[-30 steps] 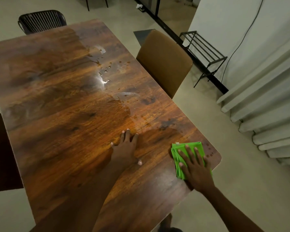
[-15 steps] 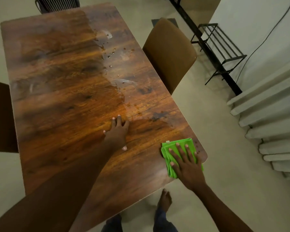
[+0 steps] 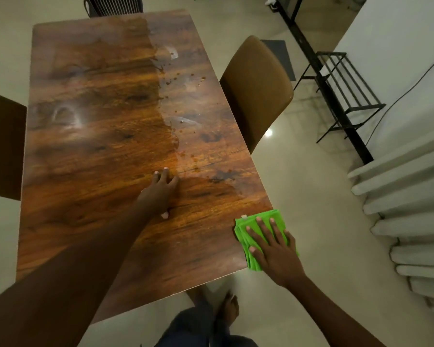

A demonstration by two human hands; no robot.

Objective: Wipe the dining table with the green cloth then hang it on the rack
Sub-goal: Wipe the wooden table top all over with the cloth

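The green cloth [image 3: 241, 232] lay folded into a thick pad directly under the right hand [image 3: 273, 251], at the near corner of the dining table [image 3: 98, 146]. Its long axis ran the same way as that hand's fingers, away from the person and along the table edge. The stacked fold edges faced the left hand [image 3: 158, 196], and a small white tag showed at the far corner beyond the index fingertip. The cloth's outer side seemed to hang past the table edge, though the palm hid most of it.

The right hand was flat with its fingers straight and spread, pressing the cloth down. The left hand was also flat, palm on the bare wood with straight fingers, well apart from the cloth and further from the person.

Beyond the left fingertips, water drops [image 3: 183, 78] and a wet film lay on the wood. Further off, beyond the right hand, a brown chair [image 3: 256, 91] and a black rack [image 3: 341, 96] stood by the wall.
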